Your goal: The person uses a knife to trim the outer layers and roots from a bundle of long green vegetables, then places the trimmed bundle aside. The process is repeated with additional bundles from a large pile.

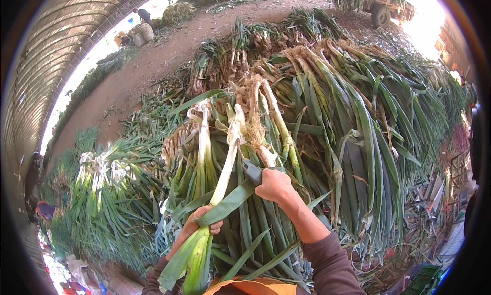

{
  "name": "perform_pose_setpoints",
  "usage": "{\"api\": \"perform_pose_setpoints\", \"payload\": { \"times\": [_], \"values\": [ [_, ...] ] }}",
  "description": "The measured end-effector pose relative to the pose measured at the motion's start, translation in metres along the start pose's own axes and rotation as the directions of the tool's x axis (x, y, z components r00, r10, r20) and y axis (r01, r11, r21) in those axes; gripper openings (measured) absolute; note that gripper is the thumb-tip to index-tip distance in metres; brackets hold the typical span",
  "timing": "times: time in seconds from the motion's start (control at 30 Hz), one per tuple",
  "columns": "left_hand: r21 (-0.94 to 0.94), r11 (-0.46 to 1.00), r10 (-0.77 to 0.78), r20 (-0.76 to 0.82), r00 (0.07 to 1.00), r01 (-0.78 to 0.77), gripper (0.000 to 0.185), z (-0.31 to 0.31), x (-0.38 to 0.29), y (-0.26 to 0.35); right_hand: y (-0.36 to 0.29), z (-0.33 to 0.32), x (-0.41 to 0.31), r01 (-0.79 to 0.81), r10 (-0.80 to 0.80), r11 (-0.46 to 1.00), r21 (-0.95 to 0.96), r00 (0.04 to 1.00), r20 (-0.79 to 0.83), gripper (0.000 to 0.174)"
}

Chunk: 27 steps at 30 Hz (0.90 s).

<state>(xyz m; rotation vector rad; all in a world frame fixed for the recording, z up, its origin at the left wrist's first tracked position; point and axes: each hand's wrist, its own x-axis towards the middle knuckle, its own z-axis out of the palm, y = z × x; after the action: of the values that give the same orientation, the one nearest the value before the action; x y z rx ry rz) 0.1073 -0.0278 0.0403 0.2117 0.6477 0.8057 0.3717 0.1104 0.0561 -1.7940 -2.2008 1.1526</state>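
Note:
My left hand (202,223) is closed around the stem of a leek-like green onion (226,172), low on its pale shaft where the green leaves spread. My right hand (275,184) grips the dark handle of a small bladed tool (251,170); its thin metal end points up beside the white upper stem, close to the root end. Whether the blade touches the stem, I cannot tell. Under both hands lies a large heap of long green onions (360,114), brown roots uppermost and leaves hanging down. Paler, cleaned stalks (204,141) rest just left of the held one.
Bundles of white-stemmed onions (99,168) lie at the left. Beyond the heap is a dirt floor (168,57) with loose leaves. A person (144,15) bends near sacks (144,34) at the upper left. A loaded vehicle (383,7) stands upper right; a green crate (424,277) is lower right.

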Motion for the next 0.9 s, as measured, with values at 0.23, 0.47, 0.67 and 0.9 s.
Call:
{"api": "perform_pose_setpoints", "payload": {
  "times": [0.23,0.47,0.67,0.9],
  "values": [
    [0.67,0.73,0.241,-0.433,0.869,0.131,0.026,0.051,0.0,0.022,-0.002,-0.001,-0.002,0.037,-0.037,0.999,-0.014,0.999,0.007,0.03],
    [0.895,0.366,0.408,-0.401,0.82,0.256,0.031,0.028,0.0,0.011,0.0,0.0,0.002,0.083,-0.08,0.995,-0.063,0.996,0.05,0.029],
    [0.895,0.142,0.488,-0.435,0.757,0.423,0.039,0.064,0.006,0.006,-0.003,-0.001,0.004,0.059,-0.054,0.995,-0.076,0.996,0.074,0.032],
    [0.933,0.086,0.585,-0.332,0.74,0.35,0.04,0.064,-0.02,0.009,-0.014,-0.013,0.012,-0.006,0.002,0.994,0.112,0.999,0.039,0.036]
  ]
}}
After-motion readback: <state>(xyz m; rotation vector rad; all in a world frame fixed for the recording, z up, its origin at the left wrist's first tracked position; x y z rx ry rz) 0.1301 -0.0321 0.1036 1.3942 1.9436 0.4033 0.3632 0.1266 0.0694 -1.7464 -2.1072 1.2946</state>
